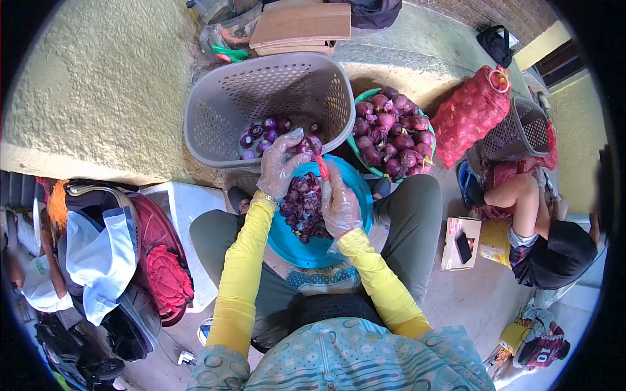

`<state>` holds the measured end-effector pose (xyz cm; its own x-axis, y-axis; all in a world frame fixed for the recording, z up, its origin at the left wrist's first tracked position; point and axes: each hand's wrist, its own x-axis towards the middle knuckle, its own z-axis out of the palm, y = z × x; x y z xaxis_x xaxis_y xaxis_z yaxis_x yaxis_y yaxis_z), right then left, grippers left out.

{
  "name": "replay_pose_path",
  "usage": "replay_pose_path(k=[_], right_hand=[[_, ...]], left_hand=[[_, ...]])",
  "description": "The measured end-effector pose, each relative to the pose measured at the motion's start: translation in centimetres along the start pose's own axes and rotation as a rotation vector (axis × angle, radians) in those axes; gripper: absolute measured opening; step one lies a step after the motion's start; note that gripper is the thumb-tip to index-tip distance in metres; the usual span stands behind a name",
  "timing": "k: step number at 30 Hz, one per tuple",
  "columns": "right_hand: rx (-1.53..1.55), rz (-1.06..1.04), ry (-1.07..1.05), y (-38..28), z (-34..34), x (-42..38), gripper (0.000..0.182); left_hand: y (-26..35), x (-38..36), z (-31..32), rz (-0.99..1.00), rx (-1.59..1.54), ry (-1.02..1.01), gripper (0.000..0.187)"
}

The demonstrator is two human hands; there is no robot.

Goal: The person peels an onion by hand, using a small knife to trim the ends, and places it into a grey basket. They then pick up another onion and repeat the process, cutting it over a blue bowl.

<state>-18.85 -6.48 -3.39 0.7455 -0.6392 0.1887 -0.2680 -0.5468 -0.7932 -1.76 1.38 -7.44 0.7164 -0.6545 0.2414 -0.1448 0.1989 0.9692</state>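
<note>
My left hand (280,166), in a clear plastic glove, grips a red onion (309,145) over the far rim of the blue basin (362,202). My gloved right hand (341,207) is closed around the red handle of a small knife (322,167), its blade pointing up at the onion. Below both hands, purple onion skins (303,205) are heaped in the basin between my knees. Just beyond stands a grey perforated basket (270,107) with several peeled onions (255,131) on its floor.
A green basin of red onions (393,133) sits right of the basket, beside a full red mesh sack (473,117). A cardboard box with a phone (463,247) lies on the floor near another person (554,254). Bags and cloths (104,254) crowd the left.
</note>
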Motion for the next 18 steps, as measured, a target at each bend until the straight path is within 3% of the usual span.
replay_pose_path(k=[3,5,8,12,14,16,18], right_hand=[[-0.041,-0.040,0.024,-0.1,0.3,-0.1,0.048],[-0.032,0.078,-0.087,-0.5,0.1,-0.2,0.052],[-0.065,-0.002,-0.002,-0.3,0.4,-0.2,0.051],[-0.095,0.033,-0.053,-0.8,0.0,0.1,0.052],[-0.194,0.086,-0.139,-1.1,-0.2,0.1,0.068],[-0.236,0.029,-0.121,-0.8,0.1,-0.1,0.066],[-0.281,-0.023,-0.098,-1.2,0.0,-0.1,0.064]], left_hand=[[-0.2,0.1,-0.1,0.022,0.081,0.010,0.041],[-0.1,0.0,0.1,0.016,0.057,0.021,0.042],[0.1,-0.1,0.0,0.026,0.068,0.027,0.042],[-0.1,0.1,-0.3,0.108,0.207,0.011,0.042],[-0.2,0.2,-0.2,0.100,0.174,0.017,0.043],[-0.5,0.2,-0.1,0.087,0.139,0.020,0.043],[-0.6,0.5,-0.2,0.239,0.336,0.028,0.044]])
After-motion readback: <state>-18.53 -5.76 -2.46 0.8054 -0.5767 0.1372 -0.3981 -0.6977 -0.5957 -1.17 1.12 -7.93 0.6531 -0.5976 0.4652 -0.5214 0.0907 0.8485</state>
